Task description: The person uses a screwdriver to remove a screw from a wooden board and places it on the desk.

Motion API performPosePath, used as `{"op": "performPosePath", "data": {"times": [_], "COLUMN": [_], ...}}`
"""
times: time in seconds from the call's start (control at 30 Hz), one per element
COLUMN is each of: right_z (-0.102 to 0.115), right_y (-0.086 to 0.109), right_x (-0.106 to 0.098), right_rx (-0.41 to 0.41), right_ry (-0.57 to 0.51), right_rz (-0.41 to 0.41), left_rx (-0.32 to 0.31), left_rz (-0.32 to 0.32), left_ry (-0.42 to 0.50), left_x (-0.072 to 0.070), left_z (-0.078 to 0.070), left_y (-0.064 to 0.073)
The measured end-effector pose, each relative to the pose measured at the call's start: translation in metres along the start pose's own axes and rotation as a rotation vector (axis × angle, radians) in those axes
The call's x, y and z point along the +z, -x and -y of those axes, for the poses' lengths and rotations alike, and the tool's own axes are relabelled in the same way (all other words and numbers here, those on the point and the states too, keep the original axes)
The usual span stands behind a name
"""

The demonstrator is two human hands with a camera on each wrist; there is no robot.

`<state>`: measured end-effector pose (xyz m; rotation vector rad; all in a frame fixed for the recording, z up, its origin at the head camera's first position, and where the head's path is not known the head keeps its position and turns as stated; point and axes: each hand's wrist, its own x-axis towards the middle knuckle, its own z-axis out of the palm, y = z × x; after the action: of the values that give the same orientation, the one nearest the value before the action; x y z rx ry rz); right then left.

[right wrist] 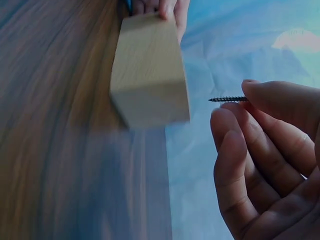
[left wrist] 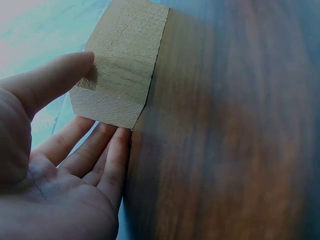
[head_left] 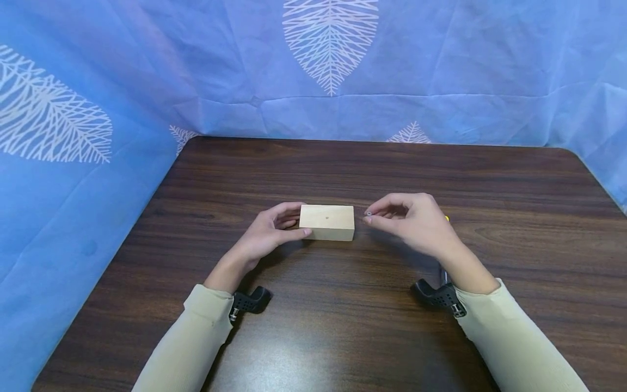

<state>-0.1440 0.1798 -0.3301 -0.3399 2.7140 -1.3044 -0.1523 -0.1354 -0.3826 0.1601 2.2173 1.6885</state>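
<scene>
A pale wooden block (head_left: 333, 234) with a small dark hole in its top face lies on the dark table. My left hand (head_left: 264, 231) grips its left end, the thumb on the near side and the other fingers at the far side and end. In the left wrist view the thumb presses the block (left wrist: 125, 55). Just right of the block, my right hand (head_left: 416, 220) pinches a small screw (right wrist: 228, 99) between thumb and fingertips. The screw's pointed, threaded end sticks out beyond the fingers, apart from the block.
A tool lies on the table behind the right wrist, mostly hidden; a yellow bit (head_left: 447, 218) and a metal shaft (head_left: 443, 275) show. The wood-grain table (head_left: 313, 326) ends at a blue cloth (head_left: 220, 65) with white leaf prints. Both wrists wear black camera mounts.
</scene>
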Motion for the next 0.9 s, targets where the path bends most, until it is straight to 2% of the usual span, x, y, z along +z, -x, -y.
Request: {"op": "performPosePath", "data": {"times": [0.23, 0.5, 0.67, 0.9], "right_z": [-0.028, -0.05, -0.055, -0.052], "right_y": [0.024, 0.051, 0.055, 0.047], "right_x": [-0.023, -0.044, -0.049, -0.045], "right_rx": [0.067, 0.118, 0.129, 0.136], "right_ry": [0.075, 0.04, 0.032, -0.014], "right_rz": [-0.003, 0.019, 0.017, 0.062], "left_rx": [-0.011, -0.008, -0.012, -0.009], "left_rz": [0.003, 0.005, 0.003, 0.003], "left_ry": [-0.005, -0.011, -0.012, -0.005], "left_x": [-0.001, 0.0, 0.0, 0.001], "left_z": [0.0, 0.0, 0.0, 0.001], "left_y": [0.001, -0.001, -0.001, -0.002]}}
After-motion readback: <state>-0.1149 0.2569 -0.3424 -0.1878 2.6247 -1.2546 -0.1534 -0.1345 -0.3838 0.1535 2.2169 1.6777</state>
